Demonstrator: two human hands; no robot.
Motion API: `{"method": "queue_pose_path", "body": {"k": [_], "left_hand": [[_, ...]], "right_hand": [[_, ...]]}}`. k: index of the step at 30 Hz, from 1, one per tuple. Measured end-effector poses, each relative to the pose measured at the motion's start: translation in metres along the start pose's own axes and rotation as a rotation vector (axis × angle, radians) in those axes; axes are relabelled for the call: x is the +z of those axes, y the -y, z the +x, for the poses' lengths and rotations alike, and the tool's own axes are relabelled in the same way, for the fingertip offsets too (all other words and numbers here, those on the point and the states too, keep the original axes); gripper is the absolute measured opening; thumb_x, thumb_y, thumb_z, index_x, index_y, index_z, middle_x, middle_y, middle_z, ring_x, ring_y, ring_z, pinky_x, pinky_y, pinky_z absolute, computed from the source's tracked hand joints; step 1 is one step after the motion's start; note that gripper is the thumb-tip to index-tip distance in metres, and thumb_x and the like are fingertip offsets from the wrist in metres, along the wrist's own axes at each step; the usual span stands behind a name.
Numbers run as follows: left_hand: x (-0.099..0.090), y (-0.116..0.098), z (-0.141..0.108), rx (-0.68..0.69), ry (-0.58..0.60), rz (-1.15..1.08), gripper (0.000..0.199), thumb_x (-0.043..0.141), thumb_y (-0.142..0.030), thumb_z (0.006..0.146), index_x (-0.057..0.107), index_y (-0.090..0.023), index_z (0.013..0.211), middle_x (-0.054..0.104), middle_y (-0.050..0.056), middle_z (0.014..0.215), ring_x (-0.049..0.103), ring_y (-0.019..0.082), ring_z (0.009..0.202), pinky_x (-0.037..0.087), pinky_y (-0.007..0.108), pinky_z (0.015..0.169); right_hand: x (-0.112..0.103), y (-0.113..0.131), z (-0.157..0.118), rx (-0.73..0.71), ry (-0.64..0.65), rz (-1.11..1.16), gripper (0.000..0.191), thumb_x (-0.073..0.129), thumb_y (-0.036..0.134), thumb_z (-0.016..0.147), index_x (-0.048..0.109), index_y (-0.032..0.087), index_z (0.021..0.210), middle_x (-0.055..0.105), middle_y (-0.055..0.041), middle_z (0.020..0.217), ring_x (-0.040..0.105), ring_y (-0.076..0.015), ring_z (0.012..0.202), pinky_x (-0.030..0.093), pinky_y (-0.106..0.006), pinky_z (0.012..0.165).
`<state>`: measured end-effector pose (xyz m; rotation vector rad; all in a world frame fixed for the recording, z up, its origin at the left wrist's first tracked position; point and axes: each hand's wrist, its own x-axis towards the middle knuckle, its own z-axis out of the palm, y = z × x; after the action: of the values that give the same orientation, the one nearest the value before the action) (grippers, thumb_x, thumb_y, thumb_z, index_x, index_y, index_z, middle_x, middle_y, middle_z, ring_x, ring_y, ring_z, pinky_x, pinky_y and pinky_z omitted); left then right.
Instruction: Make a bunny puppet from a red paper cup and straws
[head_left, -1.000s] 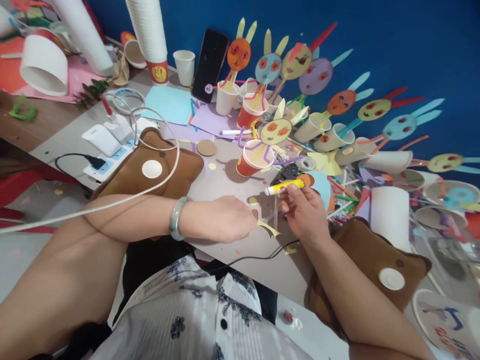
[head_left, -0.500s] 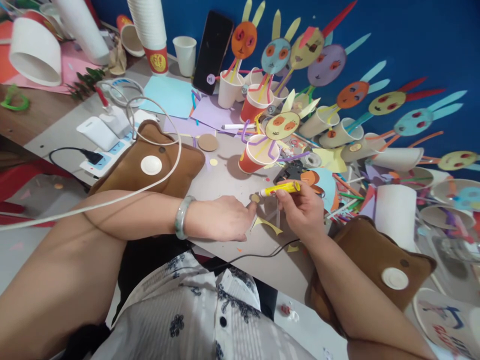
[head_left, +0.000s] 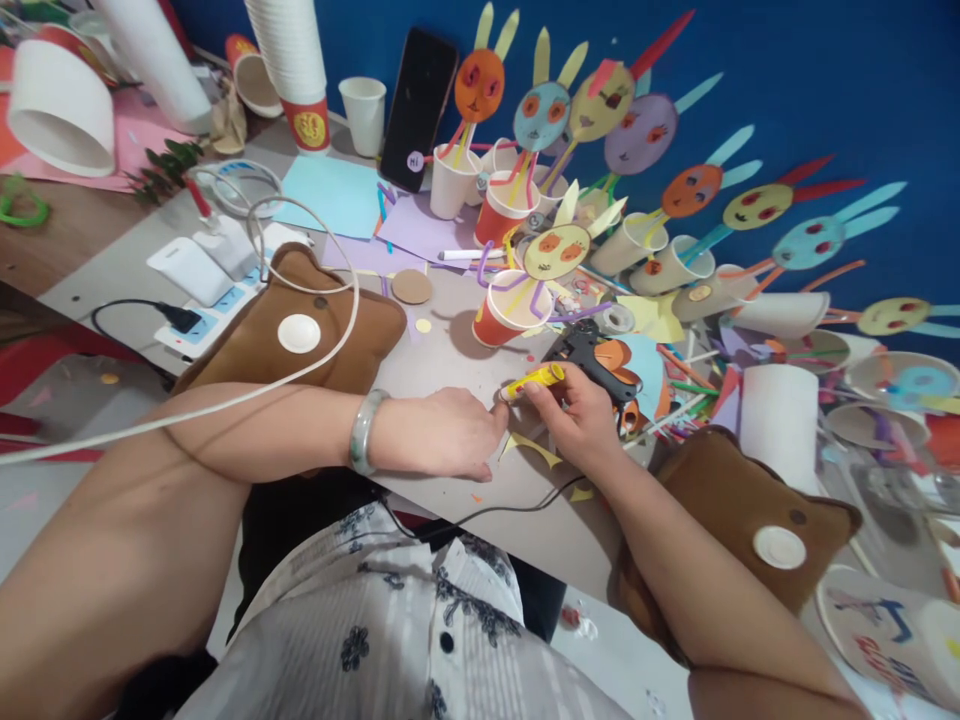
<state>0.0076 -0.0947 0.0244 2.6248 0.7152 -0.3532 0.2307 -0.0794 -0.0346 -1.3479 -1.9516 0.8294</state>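
My right hand (head_left: 581, 415) grips a yellow glue stick (head_left: 534, 381), tilted so its tip points down and left. That tip meets the small disc under my left fingertip and mostly hides it. My left hand (head_left: 450, 432), with a bracelet at the wrist, lies on the grey table (head_left: 442, 380), its index finger pressed down on the disc and the other fingers curled under. Yellow paper scraps (head_left: 534, 448) lie between my hands. Beyond them stands a red cup (head_left: 499, 322) carrying a yellow rabbit face (head_left: 556, 251).
Brown cushions (head_left: 360, 330) lie under both forearms' sides. A white cable (head_left: 300, 362) crosses above my left arm. Cups with rabbit faces (head_left: 480, 87) line the blue wall. A black device (head_left: 581, 350), straws and scraps crowd the right. A power strip (head_left: 199, 330) sits left.
My right hand has moved left and lowered the glue stick, bringing its tip onto the small disc. My left hand stays in place. The whole view has shifted slightly.
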Motion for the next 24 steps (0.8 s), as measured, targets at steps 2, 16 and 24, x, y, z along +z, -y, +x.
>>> {"method": "queue_pose_path", "body": {"k": [2, 16, 24], "left_hand": [[0.001, 0.001, 0.001, 0.013, -0.024, 0.01, 0.074, 0.065, -0.044, 0.103, 0.046, 0.013, 0.147, 0.081, 0.021, 0.104, 0.078, 0.032, 0.1, 0.05, 0.038, 0.069], [0.009, 0.009, 0.003, 0.064, -0.146, 0.006, 0.05, 0.074, -0.049, 0.098, 0.069, -0.002, 0.114, 0.08, 0.018, 0.092, 0.077, 0.03, 0.086, 0.045, 0.036, 0.062], [0.005, 0.009, -0.001, 0.067, -0.127, -0.027, 0.065, 0.069, -0.043, 0.101, 0.052, 0.007, 0.14, 0.082, 0.02, 0.103, 0.078, 0.031, 0.096, 0.048, 0.038, 0.068]], "right_hand": [[0.001, 0.0, 0.0, -0.033, -0.001, -0.038, 0.029, 0.063, 0.053, 0.102, 0.063, 0.024, 0.099, 0.076, -0.0031, 0.082, 0.068, -0.0192, 0.068, 0.051, -0.033, 0.066], [0.007, -0.018, -0.005, -0.403, -0.042, -0.549, 0.017, 0.06, 0.036, 0.106, 0.068, 0.024, 0.115, 0.08, -0.0084, 0.1, 0.065, -0.0243, 0.078, 0.049, -0.04, 0.077], [-0.003, -0.011, 0.0, -0.276, -0.202, -0.346, 0.021, 0.061, 0.043, 0.105, 0.068, 0.025, 0.113, 0.081, -0.0099, 0.103, 0.072, -0.0262, 0.086, 0.054, -0.04, 0.075]]}}
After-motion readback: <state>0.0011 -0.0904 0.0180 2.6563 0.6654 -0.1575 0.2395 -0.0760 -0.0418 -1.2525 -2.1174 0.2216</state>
